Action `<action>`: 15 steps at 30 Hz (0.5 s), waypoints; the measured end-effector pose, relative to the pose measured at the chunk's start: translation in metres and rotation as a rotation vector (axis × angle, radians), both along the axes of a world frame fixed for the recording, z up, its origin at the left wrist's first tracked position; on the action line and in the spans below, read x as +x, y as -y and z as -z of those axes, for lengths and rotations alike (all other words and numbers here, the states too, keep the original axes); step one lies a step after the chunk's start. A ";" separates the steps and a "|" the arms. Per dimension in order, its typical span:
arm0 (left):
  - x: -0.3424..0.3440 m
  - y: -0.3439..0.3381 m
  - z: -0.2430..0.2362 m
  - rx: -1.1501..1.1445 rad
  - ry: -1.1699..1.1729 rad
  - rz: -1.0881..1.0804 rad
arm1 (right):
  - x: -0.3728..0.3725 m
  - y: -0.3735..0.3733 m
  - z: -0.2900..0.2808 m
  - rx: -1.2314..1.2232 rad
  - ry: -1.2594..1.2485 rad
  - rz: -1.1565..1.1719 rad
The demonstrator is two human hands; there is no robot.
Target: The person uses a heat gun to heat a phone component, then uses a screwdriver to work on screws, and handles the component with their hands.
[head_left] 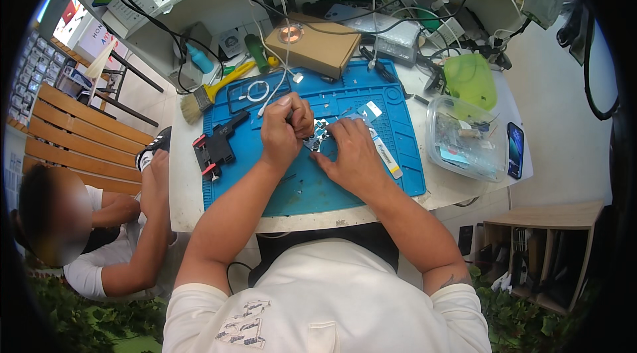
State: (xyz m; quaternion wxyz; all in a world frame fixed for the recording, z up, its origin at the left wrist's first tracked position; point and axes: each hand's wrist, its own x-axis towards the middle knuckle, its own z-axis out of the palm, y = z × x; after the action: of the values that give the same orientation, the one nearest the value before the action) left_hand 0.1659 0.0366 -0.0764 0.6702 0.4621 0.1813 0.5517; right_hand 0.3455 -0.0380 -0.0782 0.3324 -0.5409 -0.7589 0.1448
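Observation:
My left hand (284, 129) is closed around a slim dark tool (290, 115), held over a small circuit board (320, 129) on the blue mat (285, 190). My right hand (348, 154) pinches the board at its right side, fingertips on it and thumb bent below, partly hiding it. Beside my right hand lies a long white strip with a yellow end (388, 157). A black phone part with pink pieces (219, 144) lies on the mat to the left.
A brush (199, 104), cardboard box (312, 41) and cables crowd the desk's back. A clear bin of parts (464, 141), green container (470, 81) and phone (515, 148) sit right. A seated person (116, 247) is at left beside a wooden bench (79, 131); a low shelf (544, 213) stands right.

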 end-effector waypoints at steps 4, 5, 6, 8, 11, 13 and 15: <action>0.004 0.002 -0.003 -0.012 -0.071 -0.025 | 0.000 0.000 -0.001 0.003 0.007 -0.002; 0.005 0.002 -0.003 -0.016 -0.111 -0.045 | 0.000 0.000 -0.001 0.003 0.007 -0.003; 0.005 0.002 -0.003 -0.016 -0.111 -0.045 | 0.000 0.000 -0.001 -0.005 0.006 -0.003; 0.007 0.000 -0.001 -0.017 -0.154 -0.072 | 0.000 0.000 -0.002 -0.013 0.006 -0.003; 0.012 -0.002 -0.001 0.087 -0.314 -0.113 | 0.001 -0.001 -0.004 0.007 0.004 -0.008; 0.014 0.001 -0.003 0.083 -0.337 -0.136 | 0.002 -0.002 -0.003 -0.009 -0.019 -0.029; 0.015 0.001 -0.002 0.078 -0.361 -0.157 | 0.003 -0.002 -0.003 -0.009 -0.018 -0.024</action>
State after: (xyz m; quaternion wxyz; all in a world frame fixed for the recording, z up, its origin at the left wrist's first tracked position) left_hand 0.1813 0.0355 -0.0739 0.5634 0.5636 0.3123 0.5171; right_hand 0.3486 -0.0359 -0.0753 0.3351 -0.5319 -0.7617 0.1572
